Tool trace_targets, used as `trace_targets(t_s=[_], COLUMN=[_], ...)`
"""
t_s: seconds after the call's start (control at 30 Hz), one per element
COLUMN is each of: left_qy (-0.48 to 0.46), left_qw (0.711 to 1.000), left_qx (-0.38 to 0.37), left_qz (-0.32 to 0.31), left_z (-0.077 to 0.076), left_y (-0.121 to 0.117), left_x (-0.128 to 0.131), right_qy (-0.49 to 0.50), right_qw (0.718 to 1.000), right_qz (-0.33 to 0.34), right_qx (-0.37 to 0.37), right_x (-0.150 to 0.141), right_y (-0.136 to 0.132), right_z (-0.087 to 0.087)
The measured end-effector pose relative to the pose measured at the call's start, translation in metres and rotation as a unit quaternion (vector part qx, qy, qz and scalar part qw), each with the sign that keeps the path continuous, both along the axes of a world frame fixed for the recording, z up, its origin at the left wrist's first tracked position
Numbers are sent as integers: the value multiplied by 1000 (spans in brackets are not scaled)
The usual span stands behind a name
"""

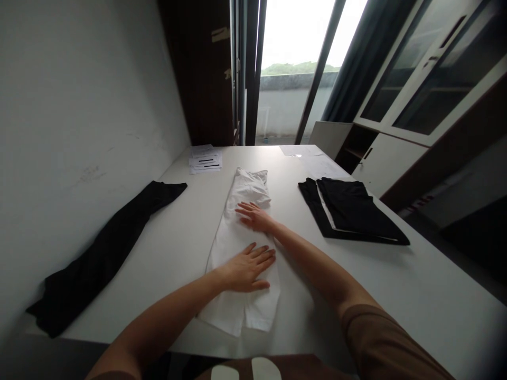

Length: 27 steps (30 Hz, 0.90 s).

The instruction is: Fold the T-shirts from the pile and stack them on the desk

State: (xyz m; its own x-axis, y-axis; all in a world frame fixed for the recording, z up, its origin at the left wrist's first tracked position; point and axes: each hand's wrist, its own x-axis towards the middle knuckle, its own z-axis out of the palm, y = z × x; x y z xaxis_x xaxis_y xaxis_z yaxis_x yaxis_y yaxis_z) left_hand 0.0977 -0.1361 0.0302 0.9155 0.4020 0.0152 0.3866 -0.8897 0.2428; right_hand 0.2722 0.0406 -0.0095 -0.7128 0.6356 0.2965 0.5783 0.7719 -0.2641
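Observation:
A pair of white trousers (232, 253), laid lengthwise and folded narrow, lies on the white table (178, 232) in front of me. The waist end points away and the leg ends lie near the front edge. My left hand (249, 268) rests palm down on the lower part of the white trousers, its fingers spread. Farther up, my right hand (254, 216) is pressed flat on the same cloth, fingers apart, below some wrinkles. Neither hand grips anything.
Black garment (106, 248) stretches along the table's left side by the wall. Folded black garments (348, 208), with a pale strip between them, lie at the right. Papers (206, 159) sit at the far left, and more sheets (317, 161) at the far right. Cabinets (390, 158) stand beyond.

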Motion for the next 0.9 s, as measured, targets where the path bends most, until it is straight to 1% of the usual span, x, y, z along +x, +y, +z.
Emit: trace_targets(t_s=[0.03, 0.1, 0.2, 0.33, 0.37, 0.43, 0.53, 0.6, 0.67, 0.73, 0.8, 0.9], left_qy=[-3, -9, -17, -35, -39, -44, -44, -40, -35, -32, -32, -34], left_qw=[1000, 1000, 999, 999, 998, 998, 997, 997, 997, 998, 998, 997], left_qx=[2, 2, -5, -19, -23, -28, -26, -24, -26, -29, -29, -23], left_qz=[-11, -27, -40, -29, -31, -42, -53, -56, -56, -55, -55, -59], left_z=[2, 5, 7, 7, 7, 8, 9, 10, 12, 13, 14, 15], left_y=[-3, -8, -16, -30, -34, -41, -48, -48, -47, -45, -46, -53], left_x=[1, 5, 9, 9, 8, 7, 6, 6, 6, 6, 7, 9], right_qy=[-11, -36, -60, -80, -85, -94, -92, -83, -68, -55, -47, -39], right_qw=[1000, 999, 998, 996, 995, 989, 962, 947, 943, 945, 946, 942], right_qz=[15, 24, -1, -33, -50, -115, -256, -307, -320, -315, -313, -330], right_qx=[-9, -22, -27, -27, -27, -23, -19, -39, -63, -73, -67, -41], right_x=[-4, -7, -5, 2, 3, 9, 26, 40, 51, 56, 57, 52], right_y=[-1, -2, 1, 6, 8, 13, 24, 32, 37, 40, 39, 36], right_z=[-1, -3, -5, -5, -5, -4, -6, -9, -13, -17, -20, -23])
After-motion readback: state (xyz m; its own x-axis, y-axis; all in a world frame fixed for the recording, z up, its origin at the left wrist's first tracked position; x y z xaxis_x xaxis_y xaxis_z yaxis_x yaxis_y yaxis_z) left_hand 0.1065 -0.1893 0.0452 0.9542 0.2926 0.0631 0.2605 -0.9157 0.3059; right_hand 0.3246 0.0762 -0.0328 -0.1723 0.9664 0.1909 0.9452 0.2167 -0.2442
